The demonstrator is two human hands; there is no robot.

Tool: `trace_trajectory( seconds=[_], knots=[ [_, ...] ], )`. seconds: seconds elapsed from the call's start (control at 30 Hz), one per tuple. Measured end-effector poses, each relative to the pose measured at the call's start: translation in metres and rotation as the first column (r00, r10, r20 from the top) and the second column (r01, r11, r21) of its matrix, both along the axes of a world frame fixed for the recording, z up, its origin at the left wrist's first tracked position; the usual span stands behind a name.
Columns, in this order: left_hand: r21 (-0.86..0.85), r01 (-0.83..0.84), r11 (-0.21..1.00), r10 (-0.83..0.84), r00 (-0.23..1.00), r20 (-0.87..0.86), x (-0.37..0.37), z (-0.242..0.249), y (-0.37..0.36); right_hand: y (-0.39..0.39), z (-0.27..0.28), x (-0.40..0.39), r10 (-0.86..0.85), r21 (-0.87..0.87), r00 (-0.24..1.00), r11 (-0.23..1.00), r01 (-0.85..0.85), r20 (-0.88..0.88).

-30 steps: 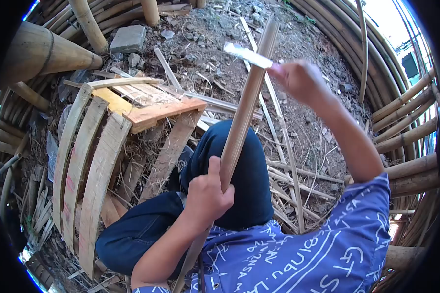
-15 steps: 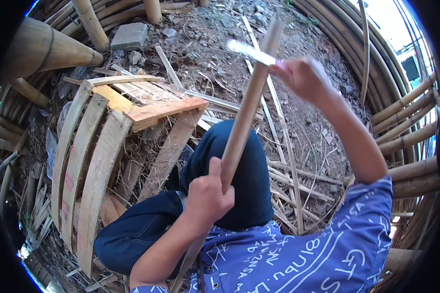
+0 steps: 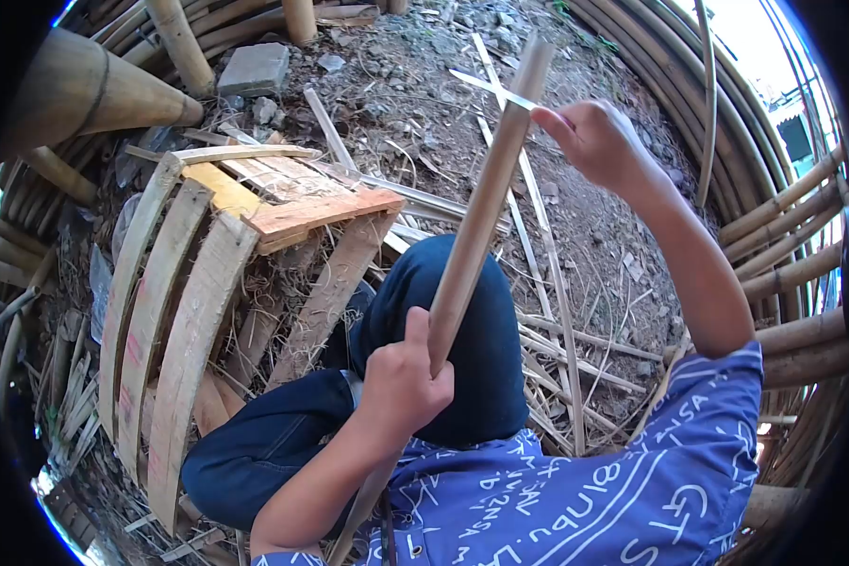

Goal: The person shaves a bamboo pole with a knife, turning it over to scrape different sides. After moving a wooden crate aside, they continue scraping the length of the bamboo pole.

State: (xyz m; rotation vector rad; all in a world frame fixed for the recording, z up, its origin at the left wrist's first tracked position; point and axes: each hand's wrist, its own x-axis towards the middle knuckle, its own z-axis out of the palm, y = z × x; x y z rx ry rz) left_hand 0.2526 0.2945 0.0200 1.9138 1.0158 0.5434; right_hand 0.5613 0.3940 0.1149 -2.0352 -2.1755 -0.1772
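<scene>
A long bamboo strip (image 3: 481, 203) slants up from beside my torso, across my raised knee, to the top of the view. Wrapped round its lower part is my left hand (image 3: 404, 377), closed, with the index finger pointing up along it. Near the strip's upper end my right hand (image 3: 594, 141) is closed on a knife, whose handle is mostly hidden in the fist. The thin blade (image 3: 489, 87) crosses the strip near the top, its tip pointing up and left.
A slatted wooden crate (image 3: 325, 215) stands at the left, with shavings around it. Thin split strips (image 3: 547, 236) lie on the soil beyond my knee. A grey block (image 3: 254, 70) sits at the upper left. Bamboo poles (image 3: 783, 274) line both sides.
The blade and my right hand have shifted slightly upward and are sharper in view, less blurred. My left hand still holds the bamboo strip in nearly the same place.
</scene>
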Motion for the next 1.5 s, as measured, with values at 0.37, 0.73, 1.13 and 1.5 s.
trace_trajectory(
  seconds=[0.37,0.73,1.13,1.5],
  knots=[
    [-0.026,0.021,0.999,-0.021,1.0,-0.005,0.002,0.003,0.001,0.022,0.004,0.036,-0.191,0.079,0.98,0.979,0.186,0.06],
    [0.013,-0.007,1.0,0.007,1.0,0.0,-0.004,-0.002,0.002,0.013,0.002,0.016,0.102,0.186,0.995,0.978,-0.099,-0.008],
    [0.015,0.009,1.0,-0.009,1.0,-0.029,-0.007,-0.004,-0.001,0.009,0.004,0.04,-0.112,0.139,0.988,0.982,0.127,-0.109],
    [-0.107,0.091,0.99,-0.095,0.995,-0.026,-0.012,0.004,0.007,-0.067,-0.045,-0.074,0.159,0.048,0.966,0.987,-0.153,-0.204]
  ],
)
